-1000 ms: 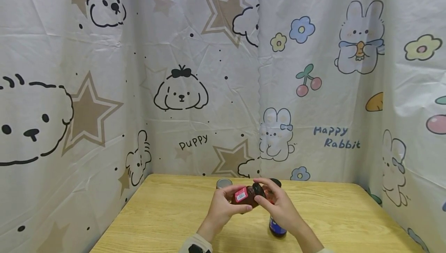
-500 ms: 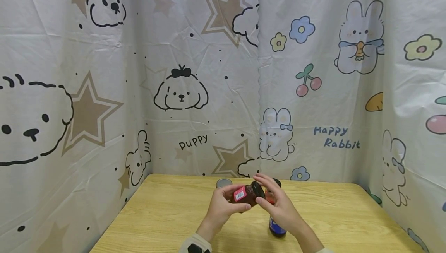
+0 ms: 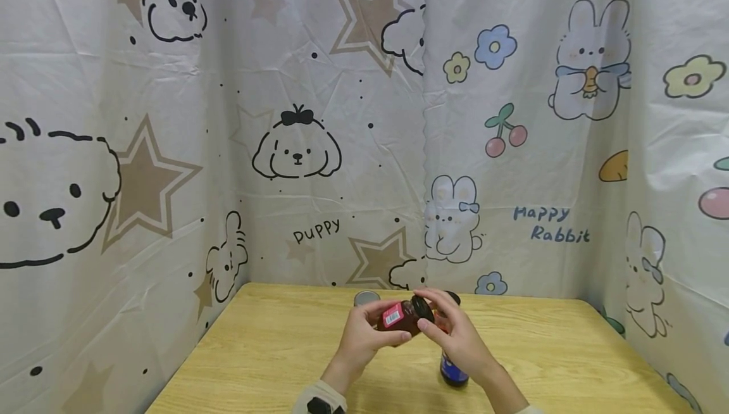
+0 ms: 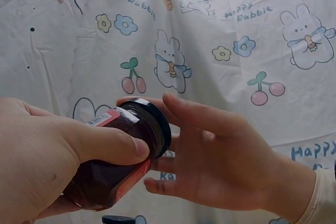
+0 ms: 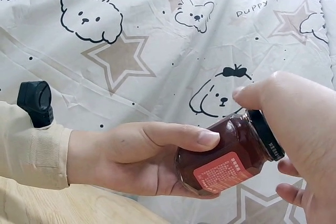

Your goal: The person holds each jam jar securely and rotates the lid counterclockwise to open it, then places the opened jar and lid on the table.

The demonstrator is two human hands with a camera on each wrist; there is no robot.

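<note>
A dark red glass jar [image 3: 403, 324] with a pink-red label and a black lid [image 3: 422, 309] is held tilted above the table. My left hand [image 3: 360, 340] grips its body, the thumb [image 5: 209, 139] lying along one side. Round the lid curve the fingers and thumb of my right hand [image 3: 462, 337]; in the right wrist view its palm side is largely hidden. The lid sits on the jar's mouth. Just under my right hand, a bottle with a blue label [image 3: 454, 373] stands on the table, its upper part covered.
Behind my left hand shows a grey-lidded container [image 3: 366, 299]. A black-capped container with some red on it [image 3: 452, 297] stands behind my right hand, partly hidden. The light wooden table [image 3: 256, 338] is enclosed by printed curtains [image 3: 342, 205].
My right fingers lifted slightly off the lid half a second ago and now lie closer round it. The left hand keeps its hold on the jar, almost still.
</note>
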